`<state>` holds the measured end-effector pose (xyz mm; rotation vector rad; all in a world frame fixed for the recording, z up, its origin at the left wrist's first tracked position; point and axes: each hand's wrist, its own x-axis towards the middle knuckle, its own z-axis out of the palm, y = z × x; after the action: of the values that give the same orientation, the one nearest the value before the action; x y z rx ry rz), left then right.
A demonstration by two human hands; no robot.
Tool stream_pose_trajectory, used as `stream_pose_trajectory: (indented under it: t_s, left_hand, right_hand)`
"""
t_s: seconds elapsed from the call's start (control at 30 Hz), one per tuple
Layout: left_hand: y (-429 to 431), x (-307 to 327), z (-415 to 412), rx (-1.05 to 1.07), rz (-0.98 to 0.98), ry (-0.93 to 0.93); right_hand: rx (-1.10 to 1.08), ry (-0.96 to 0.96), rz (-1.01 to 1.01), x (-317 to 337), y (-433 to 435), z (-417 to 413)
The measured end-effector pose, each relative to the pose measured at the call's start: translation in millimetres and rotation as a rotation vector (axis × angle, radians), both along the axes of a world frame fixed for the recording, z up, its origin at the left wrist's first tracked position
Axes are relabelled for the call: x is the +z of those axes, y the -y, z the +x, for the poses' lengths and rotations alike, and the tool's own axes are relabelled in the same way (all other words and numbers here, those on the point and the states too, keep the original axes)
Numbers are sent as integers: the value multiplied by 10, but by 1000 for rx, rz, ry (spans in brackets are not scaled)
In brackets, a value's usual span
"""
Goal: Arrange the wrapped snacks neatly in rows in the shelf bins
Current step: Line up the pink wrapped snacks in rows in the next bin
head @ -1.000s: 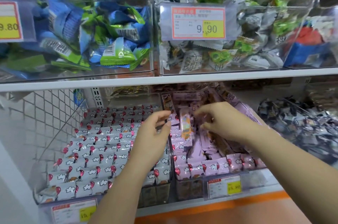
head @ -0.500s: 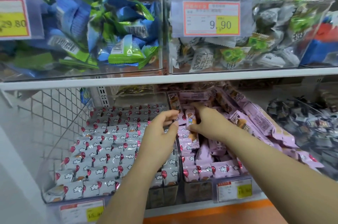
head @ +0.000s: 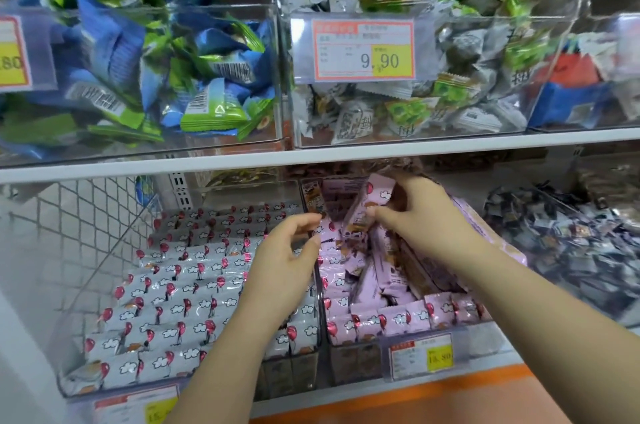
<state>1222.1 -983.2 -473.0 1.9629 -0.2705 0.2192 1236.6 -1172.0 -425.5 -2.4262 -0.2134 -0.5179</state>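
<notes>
Wrapped snacks, pink (head: 398, 318): lower shelf, right-hand clear bin (head: 349, 364).
- Front: yellow price label (head: 420, 356) on the bin face. One tidy row of packets stands directly behind it.
- Middle: packets lie jumbled, tilted and overlapping, with no rows formed.
- Left hand (head: 284, 261): over the divider between the two bins, fingers loosely curled. It holds nothing visible. Whether the fingertips touch a packet cannot be told.
- Right hand (head: 426, 216): further back in the same bin, fingers curled round a small clutch of upright pink packets (head: 360, 212).
- Neighbouring bin, left: grey wrapped snacks (head: 180, 285) already in even rows from front to back.
- Neighbouring heap, right: dark wrapped sweets (head: 571, 250), loose.
- Upper shelf (head: 311, 155): blue-and-green packets (head: 138, 70) and grey-and-green packets (head: 450, 94), heaped in clear bins. The second bin carries a tag reading 9.90 (head: 363, 49).

Step in hand, by judgement: gathering loose pink packets at the rear of the bin, with only the front row done.

Next move calls for:
- squaring the gripped packets so they face the same way;
- setting them upright just behind the finished row;
- steadying the row with the free left hand so it does not topple.
</notes>
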Motion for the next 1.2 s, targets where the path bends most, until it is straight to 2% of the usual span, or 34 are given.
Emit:
stream_pose_trajectory:
  t_s: [0.23,0.47,0.77,0.9,1.0,1.1,1.2]
  left_hand:
    - [99,129,-9,-26,252,105]
    - [279,309,126,-131,520,120]
    - [719,283,287,-158,743,-15]
    - [943,216,410,-116,918,-101]
    - [990,158,463,-73,894,-136]
    - [951,156,491,-18,705,-138]
    - [895,174,500,-55,539,-189]
  right_hand:
    - [22,52,45,98,85,-290]
    - [19,157,386,54,354,-596]
    - [12,181,498,76,635,-669]
    - [-6,146,522,50,717,-662]
    - [5,126,544,50,769,-671]
    - [32,115,572,59,782,-684]
    - [25,103,545,30,763,-663]
